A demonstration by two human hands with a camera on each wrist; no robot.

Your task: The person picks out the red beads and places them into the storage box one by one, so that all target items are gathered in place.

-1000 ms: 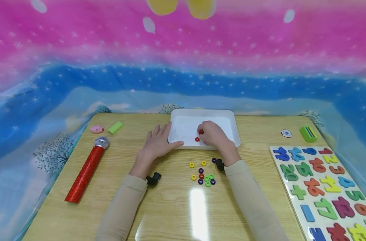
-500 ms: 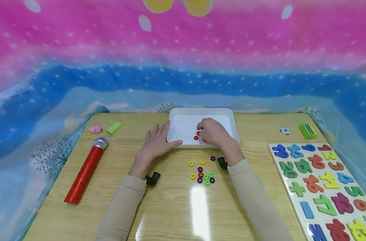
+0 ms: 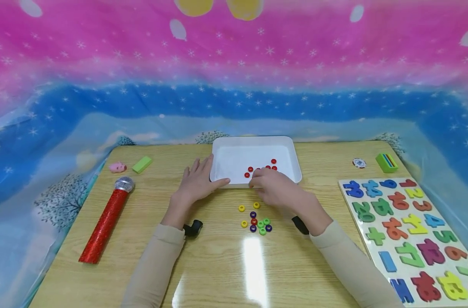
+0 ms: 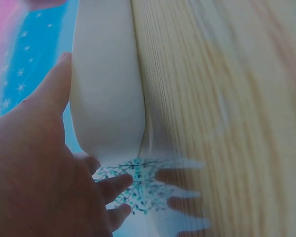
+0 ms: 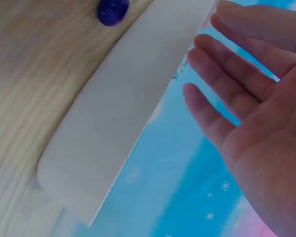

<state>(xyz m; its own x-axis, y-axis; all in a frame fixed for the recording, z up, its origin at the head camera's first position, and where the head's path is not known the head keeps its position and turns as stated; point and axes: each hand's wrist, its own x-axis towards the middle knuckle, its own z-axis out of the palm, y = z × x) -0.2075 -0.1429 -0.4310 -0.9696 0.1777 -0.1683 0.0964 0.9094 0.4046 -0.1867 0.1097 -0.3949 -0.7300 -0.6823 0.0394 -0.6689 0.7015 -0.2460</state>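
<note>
Several red beads (image 3: pixel 250 169) lie in a white tray (image 3: pixel 234 149) at the back of the table. My left hand (image 3: pixel 197 182) rests against the tray's left front corner with fingers spread; in the left wrist view its thumb (image 4: pixel 59 79) touches the tray wall. Over the tray's front edge is my right hand (image 3: pixel 281 190), partly covering the beads. Its fingers (image 5: pixel 207 111) are loosely bent with nothing seen between them in the right wrist view, where a purple bead (image 5: pixel 112 11) shows on the table beside the tray.
Yellow beads (image 3: pixel 242 208), green beads (image 3: pixel 266 221), purple beads and a red bead (image 3: pixel 254 221) lie before the tray. A red toy microphone (image 3: pixel 106 222), pink pig (image 3: pixel 117 167) and green block (image 3: pixel 142 164) are left. Right are a number board (image 3: pixel 376 235), poker chip (image 3: pixel 359 163) and green box (image 3: pixel 386 163).
My right hand has drawn back from inside the tray to its front edge, uncovering more red beads. My left hand keeps its place at the corner. The view has shifted slightly.
</note>
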